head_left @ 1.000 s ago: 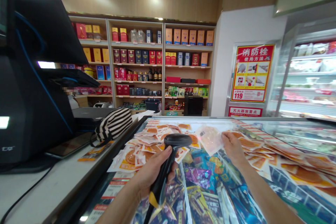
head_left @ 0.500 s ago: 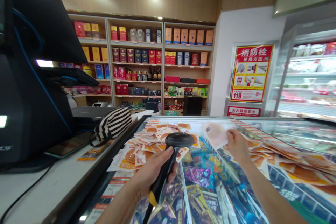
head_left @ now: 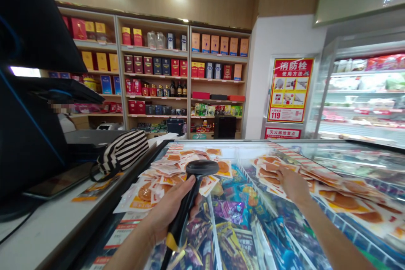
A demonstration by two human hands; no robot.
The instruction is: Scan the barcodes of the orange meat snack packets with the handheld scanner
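Observation:
A black barcode scanner (head_left: 186, 202) with a yellow band is in my left hand (head_left: 172, 209), fingers wrapped round its handle, its head tilted up over the freezer. My right hand (head_left: 294, 183) has its fingertips closed on the edge of a flat food packet (head_left: 268, 171) in the right-hand group. That packet shows a round brown patty and orange print; the thumb is partly hidden. A heap of like packets (head_left: 164, 177) lies left of the scanner on the freezer's glass top (head_left: 238, 156). More packets (head_left: 348, 194) overlap in a row right of my right hand.
Under the glass, wire baskets hold colourful wrapped goods (head_left: 230, 211). At left stand a dark checkout terminal (head_left: 28, 105), a striped pouch (head_left: 126, 152) and a phone-like dark slab (head_left: 58, 179) on the white counter (head_left: 47, 228). Stocked shelves (head_left: 155, 52) line the back wall.
My right hand has brought the pale-backed packet down to the right-hand group, where patty-side packets now show at its fingers. The scanner stays in my left hand; the view has turned slightly right.

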